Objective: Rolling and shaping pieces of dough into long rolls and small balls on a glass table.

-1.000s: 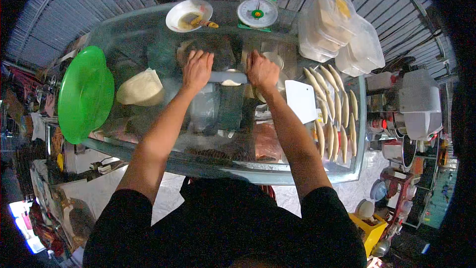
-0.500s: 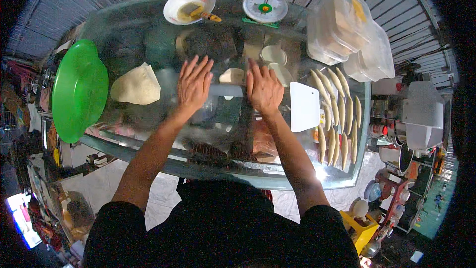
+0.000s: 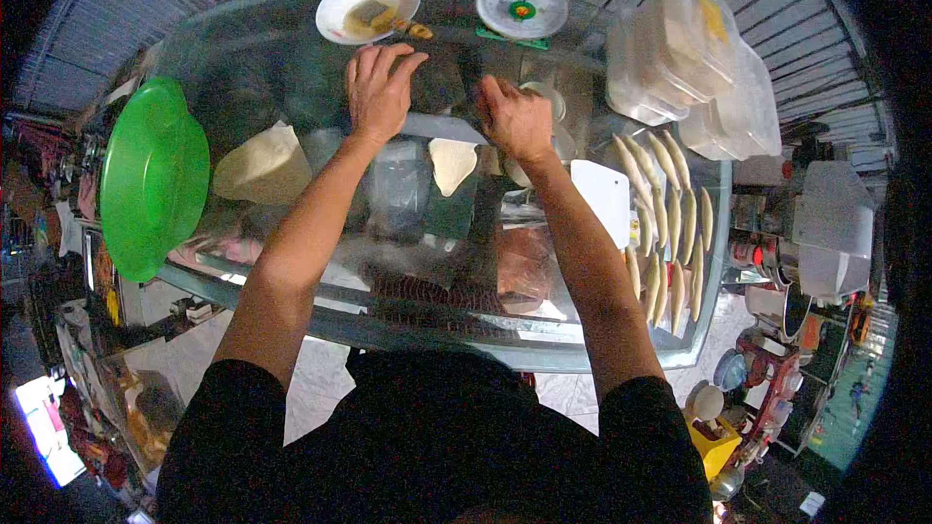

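Between my hands lies a grey bar-shaped rolling pin on the glass tabletop. Just nearer to me, a flat, pointed piece of dough rests beside it. My left hand is over the pin's left end, fingers bent but apart and thumb out to the right. At the other end my right hand has its fingers curled, tips hidden. Pale round pieces show partly behind the right hand. Farther left is a large dough lump. Rows of slim dough sticks lie on the right by a white scraper.
A green basin stands at the table's left edge. Along the far side are a white bowl with a yellow-handled brush and a dial scale. Stacked clear plastic containers occupy the far right corner.
Both hands and the rolling pin have moved away from me. My fingers, flat before, are now bent. The small dough piece shows more on the near side of the pin.
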`<state>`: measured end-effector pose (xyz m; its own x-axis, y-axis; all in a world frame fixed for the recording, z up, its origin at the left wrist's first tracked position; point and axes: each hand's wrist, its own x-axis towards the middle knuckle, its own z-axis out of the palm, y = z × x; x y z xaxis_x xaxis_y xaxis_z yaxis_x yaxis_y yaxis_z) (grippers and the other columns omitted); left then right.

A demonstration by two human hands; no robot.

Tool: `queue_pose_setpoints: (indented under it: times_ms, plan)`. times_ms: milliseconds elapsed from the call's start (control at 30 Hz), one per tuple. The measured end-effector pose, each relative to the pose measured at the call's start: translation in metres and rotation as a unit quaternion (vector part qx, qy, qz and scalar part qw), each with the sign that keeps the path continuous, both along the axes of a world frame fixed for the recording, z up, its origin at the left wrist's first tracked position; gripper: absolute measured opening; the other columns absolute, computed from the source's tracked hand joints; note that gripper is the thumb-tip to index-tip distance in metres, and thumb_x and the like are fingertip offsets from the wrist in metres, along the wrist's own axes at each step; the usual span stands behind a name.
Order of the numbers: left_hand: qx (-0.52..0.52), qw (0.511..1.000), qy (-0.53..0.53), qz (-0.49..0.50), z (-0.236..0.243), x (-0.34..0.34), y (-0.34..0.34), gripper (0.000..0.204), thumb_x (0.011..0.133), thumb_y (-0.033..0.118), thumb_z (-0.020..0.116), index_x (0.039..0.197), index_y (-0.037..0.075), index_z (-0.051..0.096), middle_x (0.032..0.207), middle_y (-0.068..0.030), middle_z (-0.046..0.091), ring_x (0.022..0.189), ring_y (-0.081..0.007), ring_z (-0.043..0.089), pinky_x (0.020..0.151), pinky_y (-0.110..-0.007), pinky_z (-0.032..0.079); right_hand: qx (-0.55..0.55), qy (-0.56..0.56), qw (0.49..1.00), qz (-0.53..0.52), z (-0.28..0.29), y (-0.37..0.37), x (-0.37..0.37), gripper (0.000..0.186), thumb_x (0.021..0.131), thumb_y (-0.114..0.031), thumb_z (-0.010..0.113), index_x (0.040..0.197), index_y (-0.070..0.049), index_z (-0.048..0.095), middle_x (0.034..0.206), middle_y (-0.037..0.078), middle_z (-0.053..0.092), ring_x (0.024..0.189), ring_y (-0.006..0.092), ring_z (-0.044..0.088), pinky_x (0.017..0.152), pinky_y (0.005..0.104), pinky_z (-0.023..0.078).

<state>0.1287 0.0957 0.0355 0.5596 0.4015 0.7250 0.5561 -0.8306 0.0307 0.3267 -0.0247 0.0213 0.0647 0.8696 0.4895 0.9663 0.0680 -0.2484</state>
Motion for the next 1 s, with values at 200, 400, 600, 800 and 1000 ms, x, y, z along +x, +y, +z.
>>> queue_pose_setpoints:
  times_ms: [200, 400, 600, 800, 1000]
  plan:
    - [-0.021, 0.999, 0.034, 0.018, -0.005, 0.007, 0.003, 0.035, 0.085, 0.01, 0.063, 0.119, 0.016, 0.067, 0.116, -0.0028, 0.058, 0.109, -0.0269, 0.052, 0.094, -0.042, 0.043, 0.022, -0.029, 0.999, -0.025, 0.0, 0.012, 0.003, 0.015, 0.093, -0.027, 0.058, 0.091, -0.012, 0.057, 0.082, 0.01, 0.069, 0.064, 0.035, 0.067, 0.054, 0.0486, 0.052]
    - [-0.151, 0.988, 0.02, -0.03, -0.028, -0.044, -0.072, 0.042, 0.098, 0.017, 0.053, 0.138, 0.005, 0.053, 0.142, -0.0142, 0.048, 0.131, -0.0358, 0.044, 0.108, -0.045, 0.039, -0.029, -0.011, 0.994, -0.107, -0.008, -0.069, -0.051, 0.022, 0.094, -0.031, 0.054, 0.092, -0.011, 0.064, 0.081, 0.007, 0.062, 0.08, 0.0286, 0.063, 0.069, 0.043, 0.048]
    - [-0.227, 0.971, 0.074, 0.004, -0.032, -0.063, -0.097, 0.045, 0.1, 0.02, 0.05, 0.138, -0.004, 0.05, 0.153, -0.014, 0.041, 0.143, -0.0302, 0.035, 0.118, -0.049, 0.026, -0.037, -0.033, 0.994, -0.101, 0.003, -0.077, -0.063, 0.019, 0.095, -0.03, 0.056, 0.096, -0.012, 0.062, 0.085, 0.005, 0.059, 0.081, 0.0249, 0.061, 0.072, 0.0407, 0.046]
    - [-0.155, 0.984, 0.052, 0.071, -0.034, -0.026, -0.028, 0.038, 0.101, 0.026, 0.048, 0.134, 0.009, 0.058, 0.148, -0.007, 0.048, 0.141, -0.0272, 0.037, 0.118, -0.051, 0.022, -0.006, 0.054, 0.992, -0.114, 0.009, -0.004, -0.031, 0.022, 0.095, -0.034, 0.056, 0.097, -0.013, 0.055, 0.084, 0.01, 0.063, 0.069, 0.0331, 0.066, 0.058, 0.0473, 0.051]
    - [-0.15, 0.982, 0.057, 0.098, -0.034, -0.013, -0.005, 0.036, 0.103, 0.025, 0.044, 0.133, 0.011, 0.058, 0.145, -0.0054, 0.049, 0.137, -0.0292, 0.041, 0.116, -0.051, 0.024, -0.046, 0.036, 0.985, -0.16, 0.009, 0.023, -0.017, 0.023, 0.099, -0.035, 0.049, 0.097, -0.014, 0.057, 0.081, 0.011, 0.068, 0.071, 0.0354, 0.069, 0.058, 0.0477, 0.054]
